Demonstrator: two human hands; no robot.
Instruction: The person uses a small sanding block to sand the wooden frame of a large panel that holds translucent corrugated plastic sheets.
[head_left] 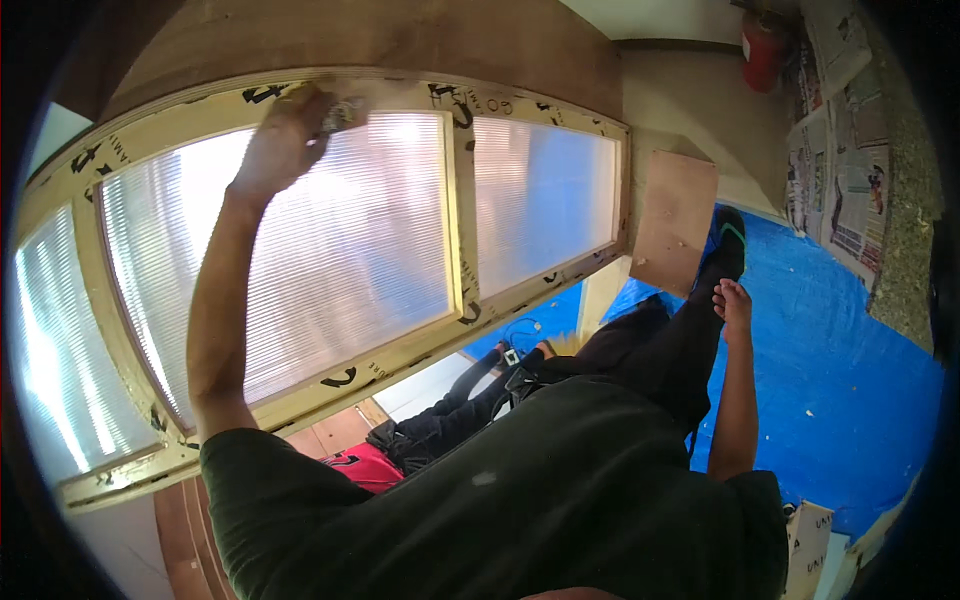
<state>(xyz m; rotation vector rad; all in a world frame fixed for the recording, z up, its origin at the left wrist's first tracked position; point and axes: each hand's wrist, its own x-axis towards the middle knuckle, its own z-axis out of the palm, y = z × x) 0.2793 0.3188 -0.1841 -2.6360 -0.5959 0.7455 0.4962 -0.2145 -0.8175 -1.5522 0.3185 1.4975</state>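
Note:
My left hand (280,145) is at the far edge of a large framed panel (462,200), its fingers closed around a small dark, mottled thing (343,115). Motion blurs both, so what it is stays unclear. The panel has a pale wooden frame with black markings and ridged translucent panes (340,240). That hand rests on or just over the frame's far rail, its forearm crossing the large pane. Away from the panel, my right hand (733,305) hangs beside my leg with loosely curled fingers and nothing visible in them.
Blue sheeting (830,350) covers the floor at right. A brown board (674,220) stands by my foot. Newspaper sheets (850,190) cover the right wall, near a red cylinder (763,50). Below the panel, another person in a red top (365,466) is partly visible.

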